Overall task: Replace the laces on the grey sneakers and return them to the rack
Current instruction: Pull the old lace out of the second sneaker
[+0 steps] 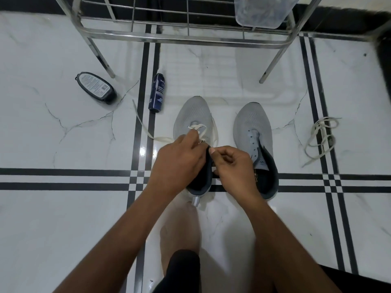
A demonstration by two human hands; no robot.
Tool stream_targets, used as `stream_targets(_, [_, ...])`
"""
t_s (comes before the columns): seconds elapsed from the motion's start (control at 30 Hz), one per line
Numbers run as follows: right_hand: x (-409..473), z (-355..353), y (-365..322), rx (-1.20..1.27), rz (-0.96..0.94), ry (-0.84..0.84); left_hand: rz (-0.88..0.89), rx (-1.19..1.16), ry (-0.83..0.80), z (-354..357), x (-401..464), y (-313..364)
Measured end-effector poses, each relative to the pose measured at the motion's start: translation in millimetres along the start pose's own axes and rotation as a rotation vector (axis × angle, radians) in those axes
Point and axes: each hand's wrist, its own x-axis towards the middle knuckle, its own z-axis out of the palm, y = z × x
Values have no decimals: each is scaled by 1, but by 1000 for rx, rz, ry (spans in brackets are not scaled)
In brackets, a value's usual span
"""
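Two grey sneakers stand side by side on the floor, toes pointing away from me. The left sneaker [193,115] has a white lace [143,125] threaded through its lowest eyelets, with one end trailing off to the left. My left hand [177,163] pinches the lace over the tongue. My right hand [232,166] has curled fingers at the shoe's right side and appears to pinch the lace's other end. The right sneaker [252,123] has bare eyelets and no lace. A second loose white lace [321,136] lies bunched on the floor to its right.
A steel shoe rack [186,37] stands just beyond the sneakers, with a clear plastic box [262,11] on its shelf. A dark blue spray can [157,93] and a black bottle [96,86] lie on the floor at left. My bare foot [179,229] is below the shoes.
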Motion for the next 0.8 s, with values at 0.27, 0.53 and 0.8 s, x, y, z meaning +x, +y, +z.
stream_targets(0.27, [5, -1, 2, -80, -26, 39, -390, -171, 143, -6, 2, -24])
stream_targets(0.53, [2, 0, 1, -81, -27, 57, -487, -340, 265, -35, -9, -21])
stream_targets(0.8, [1, -3, -2, -104, -47, 38, -314, -175, 19, -3, -5, -4])
